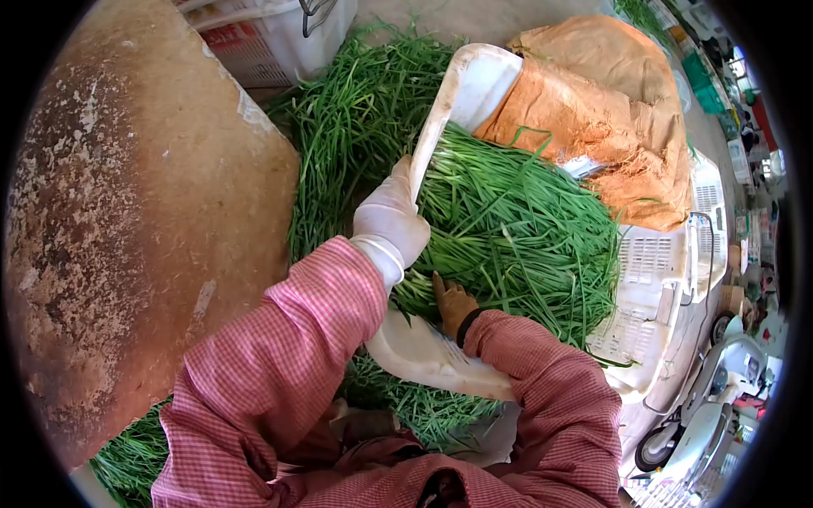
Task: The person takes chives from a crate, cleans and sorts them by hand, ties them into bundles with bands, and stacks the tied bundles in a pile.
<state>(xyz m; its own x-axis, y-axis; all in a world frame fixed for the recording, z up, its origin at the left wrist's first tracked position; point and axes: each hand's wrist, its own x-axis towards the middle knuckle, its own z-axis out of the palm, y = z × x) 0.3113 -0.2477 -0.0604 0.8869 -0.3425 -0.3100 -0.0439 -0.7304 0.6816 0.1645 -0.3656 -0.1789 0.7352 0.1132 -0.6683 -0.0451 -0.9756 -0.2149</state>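
A white plastic crate [434, 113] holds a thick layer of long, flat green chives [525, 224], their pale stem ends toward the left. My left hand [392, 218], in a white glove, is closed around the crate's left rim. Low in the crate, my right hand [456, 306], in a brown glove with a dark band at the wrist, lies against the chives near the front wall. Its thumb and a finger show spread apart; the other fingertips are hidden among the leaves.
An orange-brown sheet [593, 118] covers the crate's far end. More loose greens [351, 110] lie on the floor beyond and below. A large worn board [212, 178] fills the left. Another white crate [284, 42] stands behind, and a scooter [707, 415] is at right.
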